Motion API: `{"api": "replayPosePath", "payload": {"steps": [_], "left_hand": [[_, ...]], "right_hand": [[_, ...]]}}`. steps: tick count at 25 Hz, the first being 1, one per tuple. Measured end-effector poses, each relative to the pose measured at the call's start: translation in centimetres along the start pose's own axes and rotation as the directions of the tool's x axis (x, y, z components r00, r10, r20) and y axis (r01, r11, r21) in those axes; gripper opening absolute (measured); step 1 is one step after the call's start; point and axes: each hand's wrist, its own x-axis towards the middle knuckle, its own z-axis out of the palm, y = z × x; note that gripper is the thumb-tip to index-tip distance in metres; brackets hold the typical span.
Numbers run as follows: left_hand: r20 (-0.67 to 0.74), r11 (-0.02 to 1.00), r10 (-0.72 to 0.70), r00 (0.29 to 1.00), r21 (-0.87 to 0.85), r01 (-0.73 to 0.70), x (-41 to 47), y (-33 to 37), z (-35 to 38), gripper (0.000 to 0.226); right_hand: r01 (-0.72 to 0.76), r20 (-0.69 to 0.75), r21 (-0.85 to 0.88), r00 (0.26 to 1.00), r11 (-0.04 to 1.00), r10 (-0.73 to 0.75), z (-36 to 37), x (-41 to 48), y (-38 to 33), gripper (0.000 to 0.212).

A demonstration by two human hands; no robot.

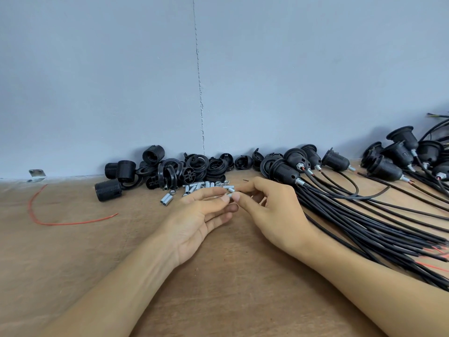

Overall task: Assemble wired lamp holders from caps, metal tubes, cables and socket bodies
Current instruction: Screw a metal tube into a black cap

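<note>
Head view, ordered from the largest item to the smallest.

1. Table [218, 276]: brown board, flat against a grey wall.
2. Cables [364, 215]: a black bundle fanned across the right side. I judge them limp and light. Take one near its end, so the tip can be steered.
3. Wired lamp holders [284, 170]: lying at the far ends of the cables, by the wall.
4. Caps and socket bodies [170, 169]: a loose black heap along the wall. I judge the plastic rigid and light, and the ribbed outer wall gives good purchase. Grip around the barrel, not the rim.
5. Metal tubes [199, 186]: a small bright heap just in front of the black parts. They look smooth and round, so I expect them to roll and to slip from a loose hold.
6. Metal tube [230, 192]: one piece, held just above the table near that heap. My right hand [272, 210] pinches its right end between thumb and forefinger. My left hand [194, 222] pinches the other end the same way, with the remaining fingers loosely extended.

Handling note: hold the tube by its ends, as here. I cannot tell from this view whether it is threaded.
</note>
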Motion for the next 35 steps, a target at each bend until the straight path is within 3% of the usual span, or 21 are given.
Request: {"api": "replayPosePath", "payload": {"steps": [5,19,25,31,33,35], "left_hand": [[0.008,1.000,0.005,1.000,0.015,-0.005,0.0,0.0,0.0,0.026],[-0.008,1.000,0.020,1.000,0.015,-0.020,-0.1,-0.3,0.0,0.022],[0.015,0.996,0.082,0.996,0.036,-0.083,-0.1,-0.6,0.0,0.029],[0.037,0.993,0.095,0.995,0.063,-0.097,-0.1,-0.8,-0.1,0.027],[0.022,0.995,0.090,0.996,0.047,-0.091,0.0,-0.8,-0.2,0.028],[0.009,0.996,0.088,0.996,0.034,-0.088,0.1,-0.8,-0.3,0.029]], "right_hand": [[-0.076,0.045,0.136,0.996,0.988,0.071,-0.2,0.0,-0.1,0.004],[-0.149,0.134,0.237,0.984,0.960,0.120,-0.1,-0.1,-0.6,0.007],[-0.141,0.117,0.010,0.983,0.990,0.139,-0.2,-0.1,-1.0,0.036],[-0.223,0.170,-0.044,0.959,0.974,0.228,-0.4,-0.1,-1.5,0.066],[-0.235,0.168,-0.005,0.958,0.972,0.233,-0.5,0.0,-1.1,0.050],[-0.200,0.196,0.050,0.963,0.979,0.187,-0.4,0.0,-1.0,0.016]]}}
